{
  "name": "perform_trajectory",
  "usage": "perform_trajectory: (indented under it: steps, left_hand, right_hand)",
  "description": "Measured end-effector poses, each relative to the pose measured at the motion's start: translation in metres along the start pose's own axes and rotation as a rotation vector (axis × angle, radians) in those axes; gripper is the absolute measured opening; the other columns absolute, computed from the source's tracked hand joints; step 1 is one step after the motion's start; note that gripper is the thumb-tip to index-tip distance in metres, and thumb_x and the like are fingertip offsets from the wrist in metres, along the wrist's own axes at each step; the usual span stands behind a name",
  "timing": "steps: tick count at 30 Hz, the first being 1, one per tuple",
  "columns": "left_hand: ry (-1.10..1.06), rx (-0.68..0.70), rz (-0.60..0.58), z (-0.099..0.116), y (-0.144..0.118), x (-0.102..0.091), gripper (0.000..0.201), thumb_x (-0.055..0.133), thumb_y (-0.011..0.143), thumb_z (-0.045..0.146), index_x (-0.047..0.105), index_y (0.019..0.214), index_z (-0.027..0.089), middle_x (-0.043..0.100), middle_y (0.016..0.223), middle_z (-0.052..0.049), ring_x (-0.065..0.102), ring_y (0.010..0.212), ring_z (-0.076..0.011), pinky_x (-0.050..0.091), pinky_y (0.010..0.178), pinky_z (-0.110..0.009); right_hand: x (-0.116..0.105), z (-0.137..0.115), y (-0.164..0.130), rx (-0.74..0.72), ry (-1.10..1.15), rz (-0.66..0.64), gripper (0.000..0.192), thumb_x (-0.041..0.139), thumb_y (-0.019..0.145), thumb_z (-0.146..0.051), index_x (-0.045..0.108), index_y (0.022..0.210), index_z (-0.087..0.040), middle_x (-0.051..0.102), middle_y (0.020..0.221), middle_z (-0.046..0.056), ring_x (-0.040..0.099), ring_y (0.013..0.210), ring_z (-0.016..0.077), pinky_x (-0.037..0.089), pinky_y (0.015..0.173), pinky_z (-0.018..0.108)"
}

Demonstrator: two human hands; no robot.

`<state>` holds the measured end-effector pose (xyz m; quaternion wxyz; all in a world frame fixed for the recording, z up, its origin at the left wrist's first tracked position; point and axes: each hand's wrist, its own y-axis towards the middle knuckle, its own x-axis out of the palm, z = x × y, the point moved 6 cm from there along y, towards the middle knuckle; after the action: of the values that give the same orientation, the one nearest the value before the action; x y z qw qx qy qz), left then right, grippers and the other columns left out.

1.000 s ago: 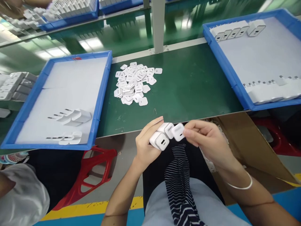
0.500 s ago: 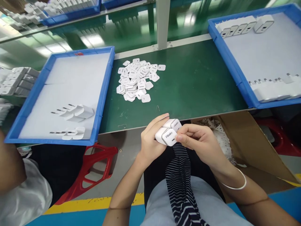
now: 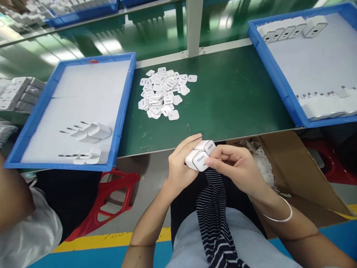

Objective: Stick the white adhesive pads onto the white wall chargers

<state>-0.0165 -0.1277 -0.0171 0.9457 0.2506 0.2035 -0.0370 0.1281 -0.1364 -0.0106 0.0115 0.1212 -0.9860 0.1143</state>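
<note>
Two white plug chargers (image 3: 198,159) with dark "Fibaks" lettering lie side by side in my left hand (image 3: 180,167), closed around them from the left. The front faces point up towards me, just off the table's near edge. My right hand (image 3: 237,165) is closed, its fingers curled. Its thumb tip rests on the front face of the nearer charger, by the port, and the index finger is bent beside the other one. On the green table (image 3: 231,96) ahead lies a loose pile of white face plates (image 3: 163,93), some with lettering and port slots.
A blue tray (image 3: 126,96) at left holds several white chargers (image 3: 93,132), prongs pointing left. Another blue tray (image 3: 275,74) at right has chargers in two rows. A cardboard box (image 3: 301,167) stands below the table, a red stool (image 3: 119,190) at left. Another person's arm (image 3: 13,193) shows far left.
My right thumb has shifted slightly left and up on the nearer charger's face, covering more of the port. Both chargers stay in my left hand. The view has moved slightly.
</note>
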Motion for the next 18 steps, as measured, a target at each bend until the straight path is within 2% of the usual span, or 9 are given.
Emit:
perform_trajectory:
  steps: [8, 18]
  left_hand:
    - [-0.001, -0.012, 0.009, -0.0010, 0.0005, 0.0005, 0.034, 0.073, 0.085, 0.020, 0.068, 0.118, 0.017, 0.070, 0.128, -0.012, 0.069, 0.117, -0.0231, 0.060, 0.100, -0.039]
    - [0.003, -0.012, -0.003, -0.0007, 0.0001, 0.0003, 0.034, 0.071, 0.086, 0.020, 0.068, 0.119, 0.018, 0.069, 0.129, -0.012, 0.069, 0.117, -0.0233, 0.060, 0.100, -0.039]
  right_hand:
    - [0.0006, -0.0040, -0.0016, -0.058, -0.167, 0.066, 0.033, 0.069, 0.089, -0.038, 0.055, 0.065, -0.019, 0.049, 0.058, -0.002, 0.038, 0.052, 0.0101, 0.027, 0.049, 0.027]
    - [0.0003, -0.0084, -0.0013, -0.070, -0.214, 0.071, 0.032, 0.067, 0.089, -0.033, 0.054, 0.064, -0.019, 0.044, 0.054, -0.004, 0.034, 0.049, 0.0083, 0.026, 0.046, 0.026]
